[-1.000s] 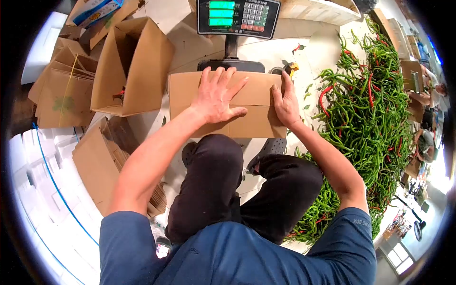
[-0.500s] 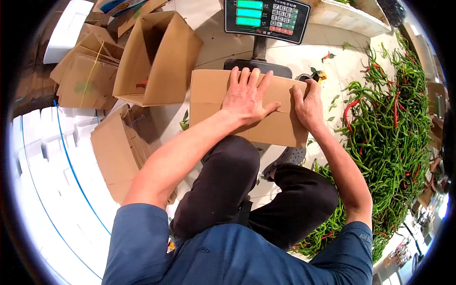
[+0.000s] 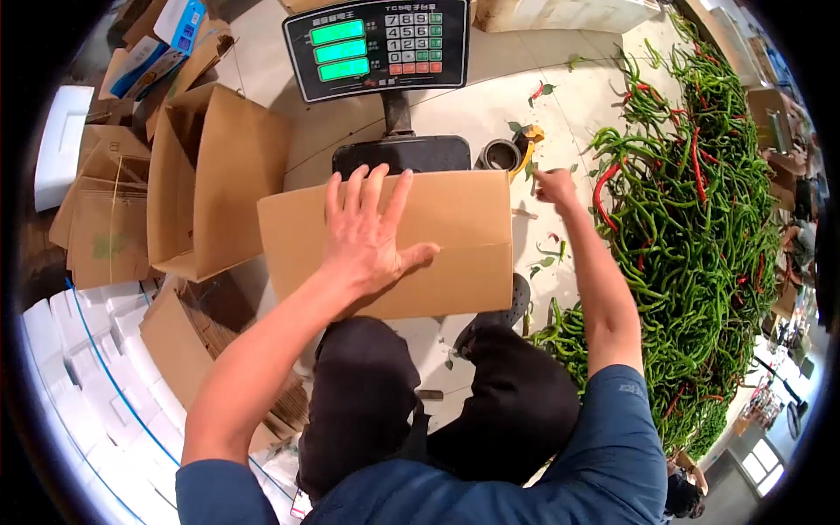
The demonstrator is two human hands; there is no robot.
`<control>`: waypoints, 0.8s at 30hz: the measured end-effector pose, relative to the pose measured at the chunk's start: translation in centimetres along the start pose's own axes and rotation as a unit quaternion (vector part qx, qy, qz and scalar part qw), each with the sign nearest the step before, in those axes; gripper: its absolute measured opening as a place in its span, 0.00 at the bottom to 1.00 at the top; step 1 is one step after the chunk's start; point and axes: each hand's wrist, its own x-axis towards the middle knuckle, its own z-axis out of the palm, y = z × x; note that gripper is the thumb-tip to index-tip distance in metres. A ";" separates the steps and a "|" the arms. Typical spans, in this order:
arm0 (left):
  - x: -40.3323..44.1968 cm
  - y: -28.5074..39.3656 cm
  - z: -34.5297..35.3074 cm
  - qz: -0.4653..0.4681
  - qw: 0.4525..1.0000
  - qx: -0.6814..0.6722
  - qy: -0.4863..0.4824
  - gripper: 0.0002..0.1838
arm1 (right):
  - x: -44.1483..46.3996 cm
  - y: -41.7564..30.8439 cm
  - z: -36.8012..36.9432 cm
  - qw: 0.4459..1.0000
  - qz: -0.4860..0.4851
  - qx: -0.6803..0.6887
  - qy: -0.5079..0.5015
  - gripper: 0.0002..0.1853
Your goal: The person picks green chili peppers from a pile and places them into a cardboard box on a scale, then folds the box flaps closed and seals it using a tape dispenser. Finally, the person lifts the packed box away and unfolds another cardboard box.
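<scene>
A closed cardboard box (image 3: 464, 214) lies in front of my knees, its top flaps meeting at a seam. My left hand (image 3: 372, 241) rests flat on top of it, fingers spread and thumb out to the side. Off the box's right side, my right hand (image 3: 557, 189) is in the air with nothing visible in it; its fingers point away from me and are partly foreshortened. Just beyond that hand sits a tape dispenser (image 3: 528, 149) with yellow parts and a round roll (image 3: 500, 156). The two do not clearly touch.
A scale with a lit display (image 3: 341, 51) and dark platform (image 3: 402, 154) stands behind the box. Green and red chilli peppers (image 3: 691, 262) are heaped at right. An open carton (image 3: 219, 175), flattened cardboard (image 3: 179, 341) and white foam boxes (image 3: 87, 367) lie at left.
My right hand has let go of the box's right edge and moved outward, toward the tape dispenser. My left hand stays on the box. The view has shifted, showing more of the scale.
</scene>
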 end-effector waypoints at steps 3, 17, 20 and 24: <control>0.3 0.0 0.2 0.015 1.000 0.006 0.011 0.54 | 0.8 -0.4 5.9 0.999 0.000 0.031 -0.008 0.25; -0.3 -0.5 0.7 0.018 0.998 -0.006 0.057 0.40 | -14.1 -9.3 -2.4 0.894 -0.328 0.301 0.045 0.20; -0.4 -0.7 0.9 0.022 0.997 -0.001 0.070 0.35 | -22.0 -11.9 -2.7 0.872 -0.452 0.185 0.036 0.29; -0.7 -1.1 0.9 0.015 0.997 -0.006 0.079 0.33 | -25.5 -10.3 2.7 0.812 -0.580 0.028 -0.061 0.27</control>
